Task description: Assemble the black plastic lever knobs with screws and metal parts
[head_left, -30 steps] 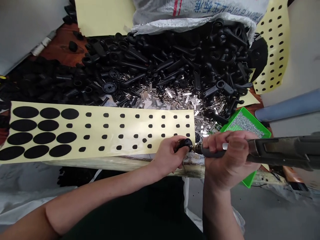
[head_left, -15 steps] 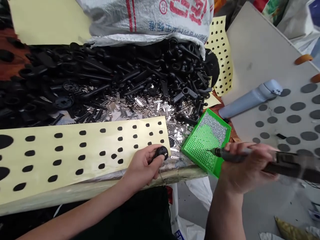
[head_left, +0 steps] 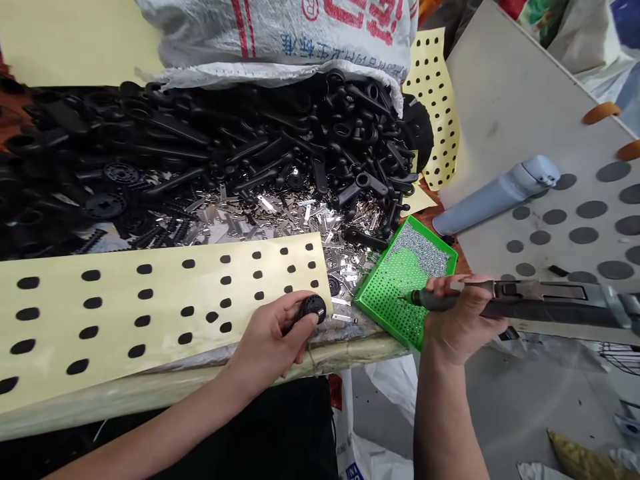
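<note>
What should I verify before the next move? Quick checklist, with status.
1. Left hand gripping the round black plastic part: ok, pinched between thumb and fingers.
2. Right hand wrapped around the long grey handheld tool: ok.
3. Tool's thin tip over the green perforated plastic tray: ok in this view; contact with the tray: cannot tell.
4. Tiny silvery metal pieces available: ok, heaped in the tray's far end.
5. Piece loaded on the tip: cannot tell, too small to see.
6. Tool's tip at the black part: not ok, the two are clearly apart.
</note>
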Action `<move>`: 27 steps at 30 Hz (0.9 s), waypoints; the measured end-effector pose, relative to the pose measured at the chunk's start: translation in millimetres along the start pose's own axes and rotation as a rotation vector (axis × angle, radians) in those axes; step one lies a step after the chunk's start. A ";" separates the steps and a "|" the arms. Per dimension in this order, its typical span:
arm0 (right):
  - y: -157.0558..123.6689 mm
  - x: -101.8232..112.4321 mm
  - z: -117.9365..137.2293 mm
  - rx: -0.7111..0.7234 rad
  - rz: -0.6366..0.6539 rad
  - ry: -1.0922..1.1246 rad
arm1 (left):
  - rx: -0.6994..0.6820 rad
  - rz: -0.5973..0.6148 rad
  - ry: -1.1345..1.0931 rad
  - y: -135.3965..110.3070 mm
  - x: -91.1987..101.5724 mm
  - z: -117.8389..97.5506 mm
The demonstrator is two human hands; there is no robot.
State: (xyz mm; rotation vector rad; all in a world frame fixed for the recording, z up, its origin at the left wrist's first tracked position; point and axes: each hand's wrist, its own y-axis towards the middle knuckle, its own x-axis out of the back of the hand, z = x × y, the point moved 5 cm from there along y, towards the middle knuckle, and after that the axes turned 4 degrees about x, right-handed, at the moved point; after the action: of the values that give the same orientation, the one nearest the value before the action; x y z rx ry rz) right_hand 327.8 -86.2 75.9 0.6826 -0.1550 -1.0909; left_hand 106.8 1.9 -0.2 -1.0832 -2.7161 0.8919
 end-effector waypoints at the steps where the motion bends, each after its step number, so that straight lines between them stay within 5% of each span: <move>1: -0.1 -0.1 -0.8 -0.004 0.005 -0.001 | -0.004 -0.001 0.003 -0.4 0.2 -0.4; 12: -0.1 -4.3 -0.5 -0.008 0.061 0.001 | 0.016 0.002 -0.018 1.4 1.0 -0.2; 18: 6.8 -8.7 27.4 0.054 0.098 0.004 | -0.036 0.007 -0.009 2.5 -1.5 -0.2; 27: -26.1 -71.4 46.7 -0.154 0.151 0.180 | -0.154 -0.039 0.019 1.4 0.6 -4.6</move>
State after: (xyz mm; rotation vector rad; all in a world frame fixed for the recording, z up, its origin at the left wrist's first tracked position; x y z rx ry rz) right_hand 253.5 -52.6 112.4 0.6172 0.0317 -0.8820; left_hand 108.6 5.4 2.7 -1.0533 -2.8191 0.6729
